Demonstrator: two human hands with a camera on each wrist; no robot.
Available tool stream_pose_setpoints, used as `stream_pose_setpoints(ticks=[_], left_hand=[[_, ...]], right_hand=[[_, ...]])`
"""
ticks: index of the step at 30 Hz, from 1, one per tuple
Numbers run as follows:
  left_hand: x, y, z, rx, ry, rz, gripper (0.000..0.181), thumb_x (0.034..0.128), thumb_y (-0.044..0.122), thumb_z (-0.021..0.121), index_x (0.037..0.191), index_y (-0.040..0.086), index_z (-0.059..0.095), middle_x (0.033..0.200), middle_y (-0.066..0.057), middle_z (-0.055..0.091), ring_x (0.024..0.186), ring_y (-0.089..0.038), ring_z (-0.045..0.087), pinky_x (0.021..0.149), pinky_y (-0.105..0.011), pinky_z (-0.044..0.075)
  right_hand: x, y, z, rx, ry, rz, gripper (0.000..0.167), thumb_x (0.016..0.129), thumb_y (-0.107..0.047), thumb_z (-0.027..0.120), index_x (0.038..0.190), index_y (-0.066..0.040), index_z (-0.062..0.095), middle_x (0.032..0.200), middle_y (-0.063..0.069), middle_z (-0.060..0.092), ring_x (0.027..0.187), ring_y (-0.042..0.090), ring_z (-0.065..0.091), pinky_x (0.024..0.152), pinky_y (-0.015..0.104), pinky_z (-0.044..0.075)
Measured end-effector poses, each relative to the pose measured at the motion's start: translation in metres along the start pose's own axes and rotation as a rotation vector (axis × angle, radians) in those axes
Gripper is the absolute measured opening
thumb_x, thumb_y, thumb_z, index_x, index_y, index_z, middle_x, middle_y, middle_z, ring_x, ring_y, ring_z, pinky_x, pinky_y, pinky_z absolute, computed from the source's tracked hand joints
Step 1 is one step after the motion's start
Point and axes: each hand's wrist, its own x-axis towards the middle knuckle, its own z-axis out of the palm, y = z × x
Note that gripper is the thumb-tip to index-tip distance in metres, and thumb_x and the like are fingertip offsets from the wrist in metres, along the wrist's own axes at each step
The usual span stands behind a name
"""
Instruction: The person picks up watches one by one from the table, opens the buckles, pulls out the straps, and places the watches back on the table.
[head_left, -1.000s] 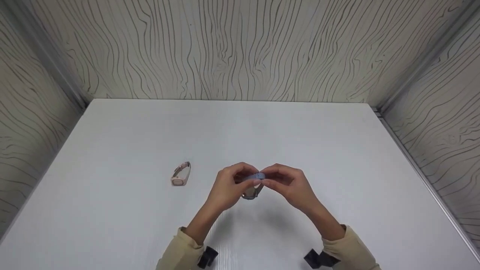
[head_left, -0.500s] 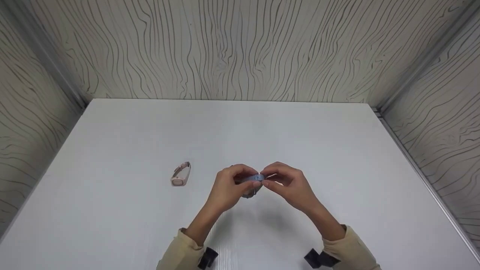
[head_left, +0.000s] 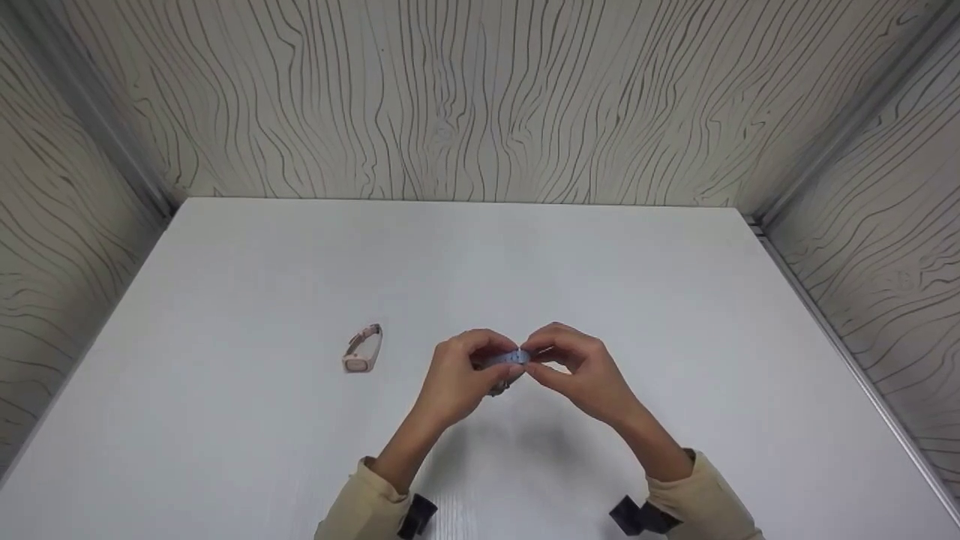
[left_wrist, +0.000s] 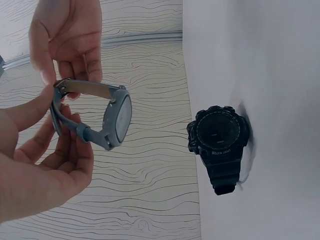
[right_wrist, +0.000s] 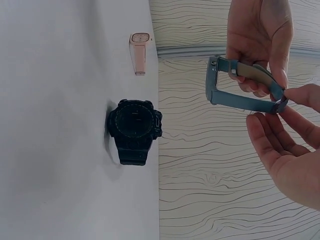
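Observation:
A blue-grey wristwatch (head_left: 510,357) is held up between both hands, its strap bent into a loop. My left hand (head_left: 459,373) pinches the strap between thumb and fingers. Opposite it, my right hand (head_left: 581,370) pinches the strap at the buckle end. In the left wrist view the watch case (left_wrist: 118,120) hangs away from the fingers, and the strap ends meet at the buckle (left_wrist: 61,87). The right wrist view shows the strap (right_wrist: 245,102) running through the buckle area, partly covered by fingertips.
A black sport watch (left_wrist: 218,132) lies face up on the white table (head_left: 262,270); the hands hide most or all of it in the head view. Left of the hands is a small pink watch (head_left: 358,364) with its strap looped. Wood-patterned panels (head_left: 480,97) enclose the table.
Both hands stay almost in place, still pinching the strap. The watch has turned slightly, so less of its case shows below the left hand. The pink watch has not moved.

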Motion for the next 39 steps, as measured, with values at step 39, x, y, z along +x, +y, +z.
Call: stream_pose_setpoints(ticks=[39], left_hand=[[-0.003, 0.009, -0.007, -0.013, -0.004, 0.094, 0.018, 0.083, 0.016, 0.068, 0.099, 0.007, 0.067, 0.094, -0.001, 0.062, 0.086, -0.016, 0.058, 0.077, -0.031, 0.049]], right_hand=[[0.008, -0.01, 0.001, 0.012, 0.033, 0.0, 0.015, 0.082, 0.01, 0.059, 0.095, 0.005, 0.061, 0.09, 0.014, 0.058, 0.084, 0.019, 0.058, 0.079, 0.029, 0.051]])
